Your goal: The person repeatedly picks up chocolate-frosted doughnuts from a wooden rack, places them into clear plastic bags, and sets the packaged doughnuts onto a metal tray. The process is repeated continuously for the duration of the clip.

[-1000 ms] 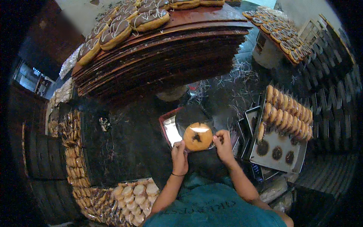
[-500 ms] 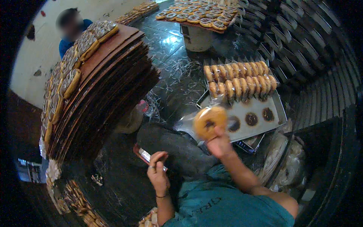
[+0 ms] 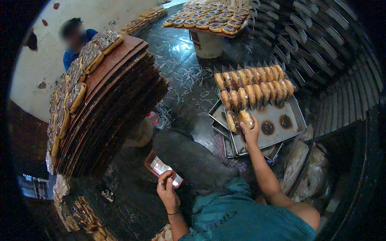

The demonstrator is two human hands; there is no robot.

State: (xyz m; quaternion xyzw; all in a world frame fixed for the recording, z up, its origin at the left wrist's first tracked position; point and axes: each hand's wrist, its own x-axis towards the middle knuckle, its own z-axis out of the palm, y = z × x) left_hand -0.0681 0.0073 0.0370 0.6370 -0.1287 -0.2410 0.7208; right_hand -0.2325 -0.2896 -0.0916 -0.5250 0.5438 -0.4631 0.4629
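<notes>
My right hand (image 3: 251, 132) grips a clear-wrapped doughnut (image 3: 246, 118) standing on edge on a metal tray (image 3: 277, 136). Beside it, another wrapped doughnut (image 3: 232, 121) stands at the front of the tray. Behind these, two rows of wrapped doughnuts (image 3: 257, 94) stand on edge. My left hand (image 3: 169, 193), wearing a ring, has bent fingers with the thumb apart, and nothing shows between them. It is right beside a shiny white packet (image 3: 161, 166) on a reddish-brown piece (image 3: 150, 162) over my dark-trousered leg.
A tall stack of brown boards (image 3: 116, 100) topped with iced doughnuts (image 3: 76, 96) rises at the left; a person (image 3: 74, 40) is behind it. More iced doughnuts (image 3: 207, 18) cover a board on a bucket (image 3: 207, 44). Plastic bags (image 3: 309, 172) lie at right, near metal racks (image 3: 309, 44).
My right hand has carried the wrapped doughnut forward and right, onto the tray. Another wrapped doughnut now shows next to it. The left hand's fingers have bent a little more.
</notes>
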